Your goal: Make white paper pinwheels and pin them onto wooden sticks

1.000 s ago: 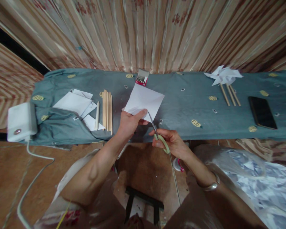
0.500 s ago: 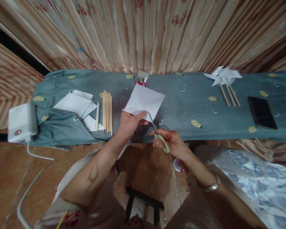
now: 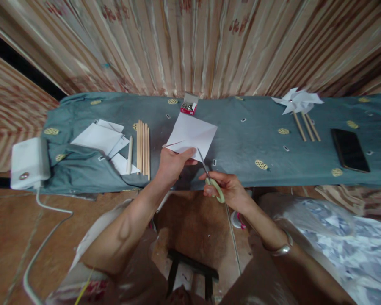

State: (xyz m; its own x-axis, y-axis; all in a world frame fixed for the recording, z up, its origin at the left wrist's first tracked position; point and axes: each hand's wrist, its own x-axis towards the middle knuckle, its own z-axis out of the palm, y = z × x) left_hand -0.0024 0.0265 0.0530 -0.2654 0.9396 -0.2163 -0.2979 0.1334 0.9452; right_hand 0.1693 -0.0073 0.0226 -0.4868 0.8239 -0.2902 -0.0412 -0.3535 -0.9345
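Observation:
A white square sheet of paper (image 3: pixel 195 132) is pinched in my left hand (image 3: pixel 174 163), thumb on top and fingers beneath its near edge. One slit runs in from the sheet's left corner. My right hand (image 3: pixel 227 186) grips a pair of scissors (image 3: pixel 216 189) by light green handles. Their blades lie at the paper's near corner, close to my left thumb. Just beyond the sheet stands an open small red box (image 3: pixel 188 109) of metal pins. Wooden sticks (image 3: pixel 142 148) lie in a row left of my left hand.
White paper sheets (image 3: pixel 98 137) and a whitish pen-like stick (image 3: pixel 130 155) lie left on the cloth-covered table (image 3: pixel 247 140). Paper pinwheels (image 3: pixel 300 101) and a black phone (image 3: pixel 349 150) are at right. A white corded device (image 3: pixel 30 163) sits far left; a plastic bag of paper pieces (image 3: pixel 346 245) is lower right.
The paper's right corner has shifted slightly left, and the slit at its left corner shows a little wider. Both hands keep nearly the same place, scissors still at the near corner.

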